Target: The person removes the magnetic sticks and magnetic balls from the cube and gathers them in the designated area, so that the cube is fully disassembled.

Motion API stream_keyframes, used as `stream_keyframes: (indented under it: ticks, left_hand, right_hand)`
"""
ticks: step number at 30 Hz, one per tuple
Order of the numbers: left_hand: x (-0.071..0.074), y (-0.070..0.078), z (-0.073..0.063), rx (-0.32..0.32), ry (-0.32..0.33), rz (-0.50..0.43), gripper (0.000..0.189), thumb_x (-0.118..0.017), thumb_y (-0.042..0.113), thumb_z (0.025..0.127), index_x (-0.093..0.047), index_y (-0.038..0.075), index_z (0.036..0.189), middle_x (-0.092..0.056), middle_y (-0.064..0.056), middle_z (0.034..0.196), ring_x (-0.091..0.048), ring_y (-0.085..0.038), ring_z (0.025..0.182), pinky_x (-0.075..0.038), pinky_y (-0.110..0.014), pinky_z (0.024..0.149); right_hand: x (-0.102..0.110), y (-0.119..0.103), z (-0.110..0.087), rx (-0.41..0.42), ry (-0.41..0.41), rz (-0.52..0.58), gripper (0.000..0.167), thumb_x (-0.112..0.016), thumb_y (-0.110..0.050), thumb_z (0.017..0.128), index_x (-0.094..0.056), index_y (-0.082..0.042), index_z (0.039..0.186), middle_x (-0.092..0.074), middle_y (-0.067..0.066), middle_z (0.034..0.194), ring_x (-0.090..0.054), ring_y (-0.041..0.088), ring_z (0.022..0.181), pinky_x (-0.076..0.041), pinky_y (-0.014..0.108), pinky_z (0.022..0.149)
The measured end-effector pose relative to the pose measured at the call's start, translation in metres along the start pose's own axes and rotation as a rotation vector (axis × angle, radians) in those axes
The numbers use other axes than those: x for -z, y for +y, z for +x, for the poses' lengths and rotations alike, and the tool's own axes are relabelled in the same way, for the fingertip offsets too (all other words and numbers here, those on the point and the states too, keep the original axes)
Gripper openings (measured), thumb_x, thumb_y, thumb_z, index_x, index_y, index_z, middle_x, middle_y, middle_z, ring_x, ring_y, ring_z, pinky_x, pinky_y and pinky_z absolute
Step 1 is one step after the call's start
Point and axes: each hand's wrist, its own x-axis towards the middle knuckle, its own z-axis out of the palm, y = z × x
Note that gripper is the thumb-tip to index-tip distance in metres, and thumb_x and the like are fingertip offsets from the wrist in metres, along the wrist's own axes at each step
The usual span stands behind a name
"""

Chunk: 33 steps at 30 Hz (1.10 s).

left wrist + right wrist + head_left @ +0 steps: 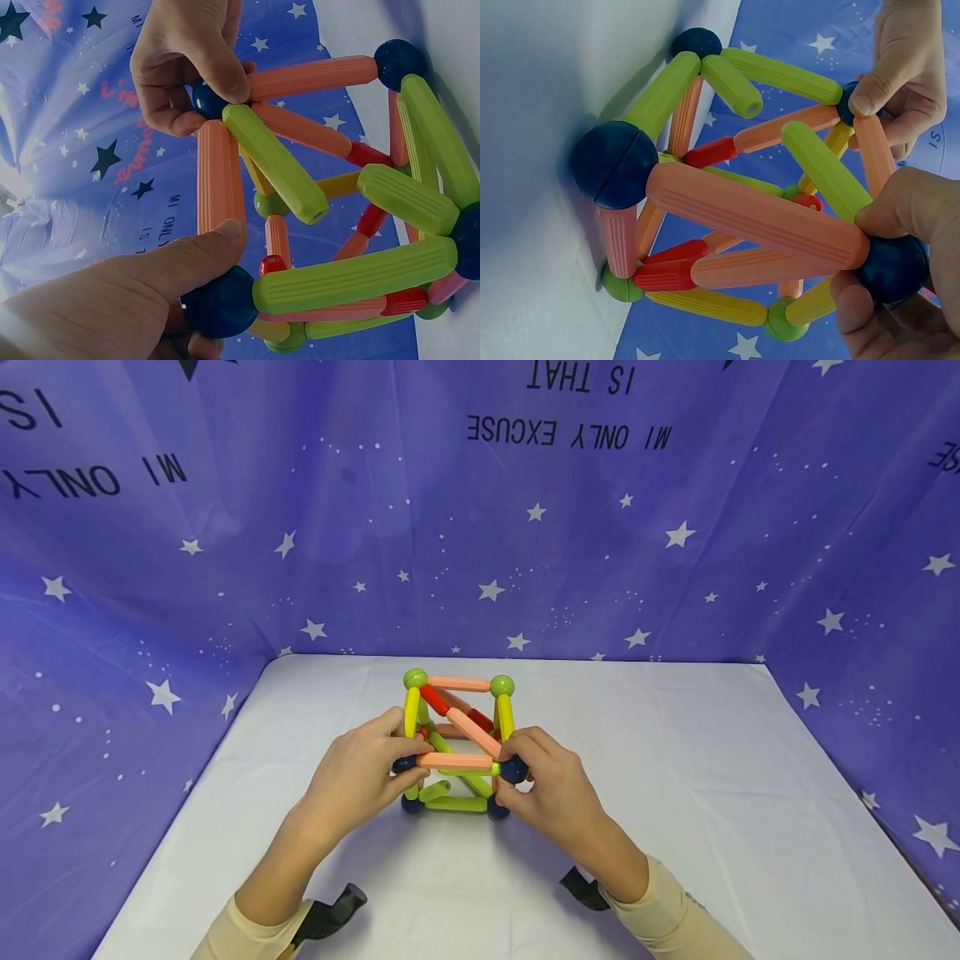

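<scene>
A box-shaped frame of magnetic rods and balls stands on the table. My left hand (356,768) grips its upper left front corner, a dark blue ball (219,301), with the thumb against the end of a salmon rod (220,176). At the rod's other end my right hand (555,789) pinches another dark blue ball (892,270) between thumb and fingers. From that ball a green rod (825,169) slants inward, its far end free. A second green rod (405,196) juts loose from a lower blue ball (469,240). Green balls (502,686) form the back top corners.
White cloth covers the table (675,777). A purple curtain (487,552) with stars and lettering hangs behind and at both sides. Black wrist mounts (330,914) stick out beside the beige sleeves (251,931).
</scene>
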Motion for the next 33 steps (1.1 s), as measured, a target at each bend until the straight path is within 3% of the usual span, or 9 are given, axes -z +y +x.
stream_keyframes:
  ticks: [20, 33]
  left_hand:
    - [0.0011, -0.0004, 0.0005, 0.0, -0.007, 0.009, 0.028, -0.088, 0.027, 0.072, -0.079, 0.016, 0.097, -0.042, 0.008, 0.08, -0.04, -0.007, 0.062, -0.036, -0.023, 0.048]
    - [0.0008, -0.0007, 0.0006, 0.002, -0.005, 0.007, 0.028, -0.089, 0.025, 0.072, -0.079, 0.016, 0.096, -0.042, 0.009, 0.08, -0.04, -0.006, 0.062, -0.036, -0.023, 0.048]
  right_hand:
    - [0.0, 0.0013, -0.0003, -0.042, 0.019, 0.013, 0.032, -0.078, -0.005, 0.07, -0.054, -0.012, 0.091, -0.056, -0.004, 0.093, -0.053, 0.009, 0.077, -0.047, 0.02, 0.061]
    - [-0.002, 0.0022, 0.0005, -0.016, 0.089, 0.016, 0.036, -0.081, -0.005, 0.066, -0.054, -0.01, 0.09, -0.056, -0.004, 0.092, -0.055, 0.009, 0.081, -0.049, 0.022, 0.065]
